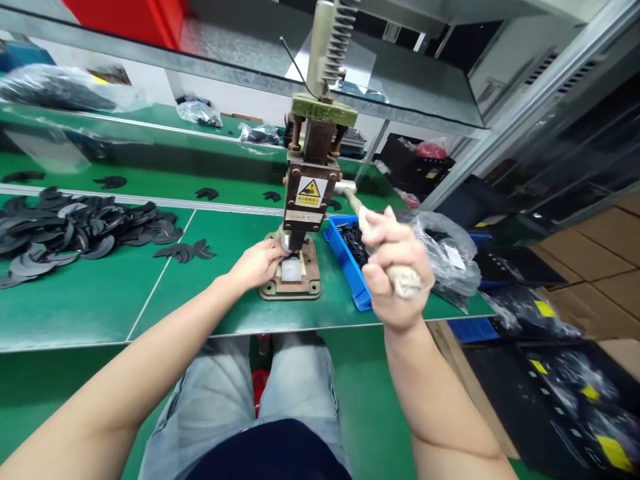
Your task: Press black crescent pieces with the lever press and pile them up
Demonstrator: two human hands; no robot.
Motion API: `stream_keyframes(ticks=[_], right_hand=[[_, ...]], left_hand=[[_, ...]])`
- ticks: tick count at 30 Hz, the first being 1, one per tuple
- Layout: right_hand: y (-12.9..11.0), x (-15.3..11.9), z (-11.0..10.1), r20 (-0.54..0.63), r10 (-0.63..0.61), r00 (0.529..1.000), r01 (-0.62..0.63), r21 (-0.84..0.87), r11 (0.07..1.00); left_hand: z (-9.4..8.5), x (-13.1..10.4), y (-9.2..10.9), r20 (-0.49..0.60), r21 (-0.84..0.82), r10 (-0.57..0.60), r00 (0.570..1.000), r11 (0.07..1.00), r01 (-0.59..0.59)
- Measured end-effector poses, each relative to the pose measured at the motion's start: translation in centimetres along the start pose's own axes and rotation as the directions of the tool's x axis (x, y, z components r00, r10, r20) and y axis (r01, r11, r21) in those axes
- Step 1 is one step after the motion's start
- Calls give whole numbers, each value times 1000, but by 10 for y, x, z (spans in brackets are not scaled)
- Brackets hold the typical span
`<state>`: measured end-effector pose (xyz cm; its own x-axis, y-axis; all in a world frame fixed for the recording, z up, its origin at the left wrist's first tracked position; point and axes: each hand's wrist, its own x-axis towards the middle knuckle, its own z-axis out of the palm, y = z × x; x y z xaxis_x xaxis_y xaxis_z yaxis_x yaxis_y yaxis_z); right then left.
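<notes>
A hand-operated press (307, 187) with a warning label stands upright on the green workbench. My right hand (400, 267) is wrapped around the tape-covered handle of its lever (354, 200), which sticks out from the press's right side toward me. At the press base (310, 273), my left hand (260, 263) reaches in from the left with fingers pinched together just beside the ram. What those fingertips hold is hidden. Below the ram sits a small pale block (291, 270), close to the left fingers.
Curved black plastic pieces (90, 227) lie heaped on the left, with a smaller cluster (185, 251) nearer the press. A blue bin (350, 267) of small black parts stands right of the base, beside a clear plastic bag (445, 253). A metal shelf (240, 50) spans above.
</notes>
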<state>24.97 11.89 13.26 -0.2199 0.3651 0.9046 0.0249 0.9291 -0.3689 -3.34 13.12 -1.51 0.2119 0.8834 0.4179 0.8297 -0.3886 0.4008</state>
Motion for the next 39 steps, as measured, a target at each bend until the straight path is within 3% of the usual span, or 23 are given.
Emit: stream_keyframes(ticks=[5, 8, 11, 14, 17, 19, 25, 30, 34, 39], right_hand=[[24, -46, 12, -54, -93, 994, 87, -108, 990], [36, -51, 19, -144, -126, 982, 110, -110, 988], [40, -53, 22, -193, -138, 971, 111, -143, 983], [38, -57, 22, -189, -117, 975, 81, -187, 979], [36, -59, 24, -202, -114, 973, 77, -184, 980], [35, -58, 26, -215, -122, 969, 84, -177, 981], [34, -57, 26, -207, -123, 971, 86, -180, 980], [31, -59, 25, -187, -92, 978, 54, -198, 979], [30, -61, 26, -197, -79, 977, 40, -192, 981], [27, -60, 27, -198, -71, 978, 38, -166, 985]], left_hand=[[-4, -2, 10, 2, -44, 5, 1000, 999, -5], [-18, -8, -4, 31, 16, -37, 999, 999, 37], [-45, -26, -44, 14, 214, -197, 980, 958, 190], [-80, -50, -97, 3, 426, -393, 920, 832, 354], [-105, -67, -137, 134, 515, -437, 889, 798, 315], [-112, -70, -149, 233, 526, -429, 873, 811, 258], [-109, -44, -146, 420, 515, -370, 829, 849, 119], [-101, -27, -130, 517, 402, -307, 799, 911, 90], [-91, -24, -115, 478, 281, -293, 828, 944, 172], [-84, -23, -95, 459, 154, -375, 805, 926, 343]])
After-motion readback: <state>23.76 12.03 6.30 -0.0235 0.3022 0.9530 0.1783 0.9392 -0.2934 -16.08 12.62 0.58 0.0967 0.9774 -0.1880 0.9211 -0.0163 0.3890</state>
